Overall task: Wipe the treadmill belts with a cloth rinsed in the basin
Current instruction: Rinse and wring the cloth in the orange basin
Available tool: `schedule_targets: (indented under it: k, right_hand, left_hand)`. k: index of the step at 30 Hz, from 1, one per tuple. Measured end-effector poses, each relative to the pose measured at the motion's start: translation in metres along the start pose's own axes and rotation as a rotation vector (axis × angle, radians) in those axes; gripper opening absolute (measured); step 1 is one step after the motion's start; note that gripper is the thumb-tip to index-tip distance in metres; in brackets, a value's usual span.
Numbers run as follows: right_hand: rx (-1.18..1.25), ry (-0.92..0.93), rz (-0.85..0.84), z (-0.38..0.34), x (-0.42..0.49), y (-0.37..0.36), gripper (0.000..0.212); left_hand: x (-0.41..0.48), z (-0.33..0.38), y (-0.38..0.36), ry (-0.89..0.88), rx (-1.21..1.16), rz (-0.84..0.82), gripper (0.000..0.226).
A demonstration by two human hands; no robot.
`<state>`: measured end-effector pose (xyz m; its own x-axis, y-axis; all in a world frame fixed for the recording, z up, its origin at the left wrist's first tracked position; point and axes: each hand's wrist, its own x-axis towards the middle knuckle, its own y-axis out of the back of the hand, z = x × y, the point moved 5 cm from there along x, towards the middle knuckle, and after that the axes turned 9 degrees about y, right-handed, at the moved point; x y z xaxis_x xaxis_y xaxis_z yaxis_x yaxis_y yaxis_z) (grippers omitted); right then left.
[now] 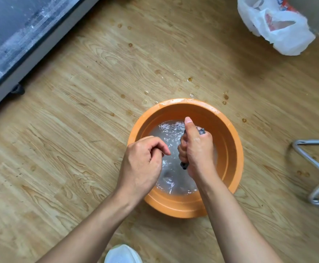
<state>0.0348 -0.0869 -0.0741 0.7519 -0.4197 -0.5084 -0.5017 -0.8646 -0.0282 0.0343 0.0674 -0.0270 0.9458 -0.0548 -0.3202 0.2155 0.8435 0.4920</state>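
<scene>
The right hand (196,149) is clenched in a tight fist round a dark grey cloth (201,131), thumb stretched along the top and pointing away from the person. The cloth is bunched so that only its two ends show, one poking out on the far side of the fist and one below the heel of the hand. The left hand (143,160) hangs just beside the right one and apart from it, with its fingers loosely curled, tips turned toward the fist, and nothing to be seen in its hold. Both hands are over an orange basin (173,106) that stands on the wooden floor (79,130) directly beneath them, with both forearms crossing its near rim. The water (171,133) below the hands is rippled (whether the cloth's lower end touches it I cannot tell). Beyond the hands, past the basin's far rim, drops (190,79) lie scattered on the floor. Well off to the left of the left hand and farther away, the treadmill (33,57) runs on a slant, its dark belt (7,35) streaked with pale marks. Far beyond the right hand and to its right lies a crumpled white plastic bag (280,31). Level with that hand, well to its right, stands a metal frame (316,142) of bent tube.
</scene>
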Motion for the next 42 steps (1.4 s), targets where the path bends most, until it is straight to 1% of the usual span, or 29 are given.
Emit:
schedule_targets:
  k: [4,6,8,10,12,13,16,17,18,19,20,21,22,23,25,26,28,29,31,32,35,37,40,42]
  right_hand:
    - [0.155,-0.022,-0.063,-0.001,0.002,-0.012,0.051]
    - [0.284,-0.095,-0.128,0.0,0.003,-0.013,0.049]
    - [0.421,-0.173,-0.154,0.0,0.001,-0.011,0.043]
    - [0.513,-0.212,-0.156,-0.001,-0.005,-0.009,0.028]
    - [0.617,-0.221,-0.123,0.0,-0.012,-0.008,0.023]
    - [0.661,-0.231,-0.097,0.002,-0.014,-0.008,0.022]
    - [0.71,-0.224,-0.053,0.005,-0.02,-0.012,0.017]
    - [0.711,-0.223,-0.042,0.006,-0.02,-0.014,0.02]
    - [0.721,-0.224,-0.024,0.008,-0.019,-0.014,0.023]
    - [0.745,-0.228,-0.001,0.008,-0.018,-0.013,0.024]
    - [0.774,-0.233,0.021,0.008,-0.015,-0.011,0.025]
    - [0.794,-0.231,0.04,0.007,-0.011,-0.009,0.025]
    - [0.789,-0.22,0.049,0.005,-0.007,-0.005,0.024]
    - [0.746,-0.202,0.048,0.003,-0.003,-0.001,0.022]
    - [0.577,-0.159,0.02,-0.003,0.002,0.005,0.015]
    - [0.478,-0.141,0.006,-0.005,0.004,0.007,0.02]
    - [0.274,-0.104,0.008,-0.007,0.006,0.007,0.039]
    - [0.186,-0.071,0.021,-0.008,0.006,0.006,0.046]
    - [0.068,-0.005,0.016,-0.006,0.008,0.001,0.053]
    - [0.016,0.026,-0.008,-0.004,0.009,-0.002,0.055]
    - [-0.207,0.161,-0.106,0.002,0.014,-0.006,0.068]
    - [-0.342,0.251,-0.16,0.005,0.018,-0.008,0.071]
    - [-0.417,0.285,-0.227,0.013,0.022,-0.008,0.071]
    - [-0.443,0.293,-0.21,0.016,0.024,-0.003,0.07]
  left_hand:
    - [-0.003,-0.006,-0.003,-0.024,0.027,-0.038,0.039]
    - [-0.003,-0.007,-0.002,-0.025,0.031,-0.029,0.039]
    - [-0.001,-0.006,0.0,-0.045,0.014,-0.019,0.037]
    - [0.002,-0.003,-0.003,-0.119,0.003,-0.105,0.029]
    - [0.002,0.001,-0.012,-0.201,-0.004,-0.241,0.02]
    - [0.002,0.001,-0.015,-0.212,-0.021,-0.259,0.02]
    - [0.005,0.007,-0.019,-0.256,-0.049,-0.204,0.029]
    - [0.003,0.014,-0.021,-0.302,-0.022,-0.241,0.034]
    - [-0.001,0.021,-0.025,-0.359,0.025,-0.311,0.039]
    - [-0.005,0.027,-0.027,-0.417,0.096,-0.382,0.045]
    - [-0.009,0.031,-0.026,-0.461,0.163,-0.417,0.049]
    - [-0.009,0.034,-0.021,-0.472,0.193,-0.394,0.051]
    - [-0.006,0.035,-0.011,-0.452,0.171,-0.327,0.049]
    - [-0.002,0.035,0.0,-0.424,0.133,-0.239,0.045]
    - [0.006,0.033,0.017,-0.377,0.112,-0.091,0.036]
    - [0.01,0.032,0.02,-0.358,0.126,-0.053,0.033]
    - [0.015,0.026,0.017,-0.277,0.084,-0.063,0.031]
    - [0.018,0.022,0.012,-0.207,0.012,-0.089,0.031]
    - [0.024,0.009,0.005,-0.075,-0.083,-0.098,0.033]
    - [0.026,0.003,0.002,-0.049,-0.08,-0.099,0.033]
    - [0.026,-0.008,-0.007,-0.029,-0.033,-0.181,0.034]
    - [0.023,-0.01,-0.009,-0.046,0.003,-0.218,0.034]
    - [0.02,-0.011,-0.009,-0.087,0.109,-0.2,0.028]
    - [0.019,-0.013,-0.009,-0.099,0.197,-0.184,0.021]
